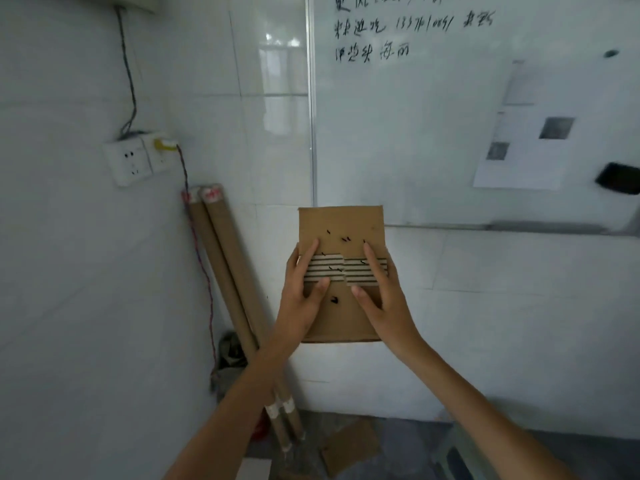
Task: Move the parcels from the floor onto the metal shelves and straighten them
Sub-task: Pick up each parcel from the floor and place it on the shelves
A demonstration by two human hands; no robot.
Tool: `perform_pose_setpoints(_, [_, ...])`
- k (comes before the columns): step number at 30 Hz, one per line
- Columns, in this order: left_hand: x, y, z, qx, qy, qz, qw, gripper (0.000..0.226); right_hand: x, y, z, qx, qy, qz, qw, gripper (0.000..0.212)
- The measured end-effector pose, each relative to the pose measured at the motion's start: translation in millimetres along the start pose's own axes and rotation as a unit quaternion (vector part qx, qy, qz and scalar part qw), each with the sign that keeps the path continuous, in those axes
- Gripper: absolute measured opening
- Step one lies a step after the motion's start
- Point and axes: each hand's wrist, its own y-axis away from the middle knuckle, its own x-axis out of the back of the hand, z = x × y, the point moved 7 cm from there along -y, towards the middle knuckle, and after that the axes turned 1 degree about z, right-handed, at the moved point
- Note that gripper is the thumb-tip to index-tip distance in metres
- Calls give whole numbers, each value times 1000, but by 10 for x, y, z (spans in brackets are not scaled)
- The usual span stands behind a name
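Parcel [343, 223] is held up in front of the tiled wall [502, 306], left hand [304, 292] and right hand [382, 292] both gripping its side edges. Cardboard tubes [221, 258] lean close on the left and the right side's open. Can't see its underside.

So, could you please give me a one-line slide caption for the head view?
The left hand and right hand hold a taped cardboard parcel before a tiled wall, cardboard tubes leaning alongside.

A flat brown cardboard parcel [341, 223], banded with striped tape and flecked with black marks, is held upright mid-air, just 5 o'clock of centre.
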Motion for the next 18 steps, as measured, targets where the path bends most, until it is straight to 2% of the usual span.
perform_pose_setpoints(6, [-44, -97, 865, -94, 40, 3, 995, 61, 597, 96, -652, 58, 15, 77, 995, 65])
perform_pose_setpoints(13, [-95, -52, 1410, -141, 104, -8, 985, 57, 952, 272, -1088, 84, 44, 128, 987, 60])
perform_pose_setpoints(15, [-92, -59, 1467, -126, 150, -37, 980, 59, 1026, 342, -1185, 83, 43, 143, 985, 59])
perform_pose_setpoints(18, [38, -88, 1507, -111, 267, -77, 954, 62, 1171, 463, -1282, 80, 14, 164, 983, 59])
